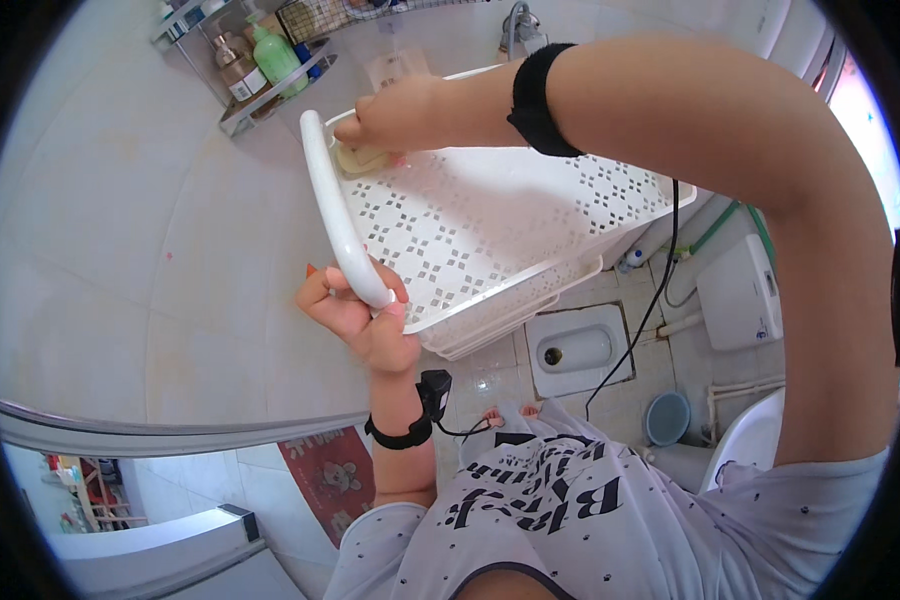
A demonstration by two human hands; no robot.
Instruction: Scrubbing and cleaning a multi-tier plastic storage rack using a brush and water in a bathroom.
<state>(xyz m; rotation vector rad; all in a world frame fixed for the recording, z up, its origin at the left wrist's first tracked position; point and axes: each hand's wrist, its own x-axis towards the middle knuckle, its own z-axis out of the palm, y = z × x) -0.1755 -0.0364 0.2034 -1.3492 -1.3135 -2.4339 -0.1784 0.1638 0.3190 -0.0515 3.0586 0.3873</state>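
Note:
A white plastic rack (pixel 490 215) with a pattern of small diamond-shaped holes stands tilted in front of me, with further tiers showing beneath its top one. My left hand (pixel 365 320) is closed around the lower end of the rack's thick, curved white side bar (pixel 332 205). Reaching across the rack, my right hand (pixel 400 115) is bent over its far left corner. Its fingers press a pale yellow pad (pixel 362 162), which looks like a sponge or cloth, against the surface beside the bar. The hand hides part of the pad.
On the left wall, a corner shelf (pixel 270 95) carries several pump bottles. A metal tap (pixel 520 25) is behind the rack. Below lie a squat toilet (pixel 580 345), a white cistern (pixel 738 292) and a blue bucket (pixel 667 418). A black cable (pixel 660 280) hangs down past the rack.

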